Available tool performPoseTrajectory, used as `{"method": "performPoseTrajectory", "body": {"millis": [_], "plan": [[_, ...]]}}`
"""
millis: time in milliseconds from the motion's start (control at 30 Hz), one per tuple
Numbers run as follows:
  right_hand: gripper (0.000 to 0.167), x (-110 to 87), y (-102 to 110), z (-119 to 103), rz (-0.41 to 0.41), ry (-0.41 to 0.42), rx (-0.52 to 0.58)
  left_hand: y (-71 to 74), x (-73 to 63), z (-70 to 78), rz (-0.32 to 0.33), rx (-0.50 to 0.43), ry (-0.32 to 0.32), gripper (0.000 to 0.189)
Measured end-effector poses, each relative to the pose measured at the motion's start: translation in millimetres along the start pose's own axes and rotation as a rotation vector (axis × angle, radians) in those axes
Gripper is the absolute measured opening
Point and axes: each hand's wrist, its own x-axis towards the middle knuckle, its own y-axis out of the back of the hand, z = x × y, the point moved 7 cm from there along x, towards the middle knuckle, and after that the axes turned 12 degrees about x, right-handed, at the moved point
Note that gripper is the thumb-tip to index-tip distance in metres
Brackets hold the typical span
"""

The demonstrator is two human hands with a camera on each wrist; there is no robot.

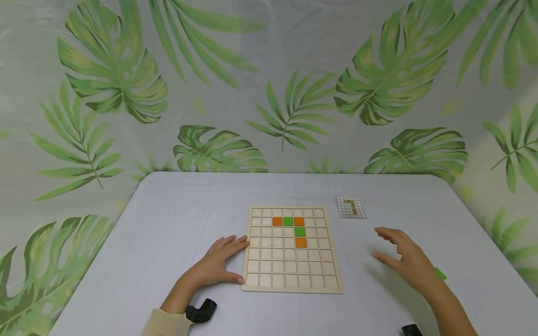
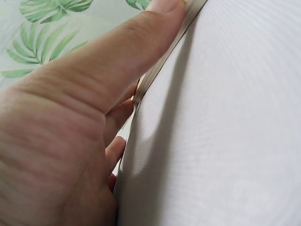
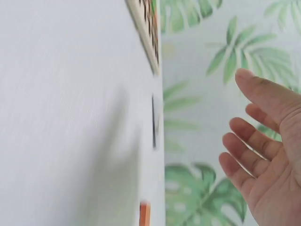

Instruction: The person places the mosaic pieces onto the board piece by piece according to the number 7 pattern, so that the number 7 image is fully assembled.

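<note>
A pale wooden grid board (image 1: 273, 267) lies flat on the table. Set in its upper squares are orange and green tiles, a row of three with a green tile (image 1: 300, 231) and an orange tile (image 1: 300, 242) running down from its right end. My left hand (image 1: 218, 262) rests against the board's left edge, thumb by the near corner and fingertips farther up. Raised over the table right of the board, my right hand (image 1: 403, 259) has its fingers and thumb spread apart, holding nothing. Partly hidden behind it are an orange piece (image 1: 399, 250) and a green piece (image 1: 440, 274).
Beyond the board's right side lies a small card (image 1: 351, 207) printed with a coloured grid pattern. A white cloth covers the table (image 1: 201, 196), and a leaf-patterned curtain (image 1: 294, 56) hangs behind it. Black wrist gear (image 1: 201, 311) sits by my left wrist.
</note>
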Motion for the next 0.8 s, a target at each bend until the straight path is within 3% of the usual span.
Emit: {"method": "performPoseTrajectory", "body": {"millis": [333,600,800], "plan": [[0.059,-53.3,44,58,0.076,-0.227,-0.024,-0.5,0.5,-0.2,-0.01,-0.005,0.001,0.091],[0.061,-79.6,53,108,0.021,-0.391,-0.081,-0.4,1.0,-0.1,-0.004,0.003,-0.003,0.091],[0.056,-87.8,55,127,0.019,-0.448,-0.103,0.1,0.7,1.0,-0.003,0.0,-0.006,0.091]]}}
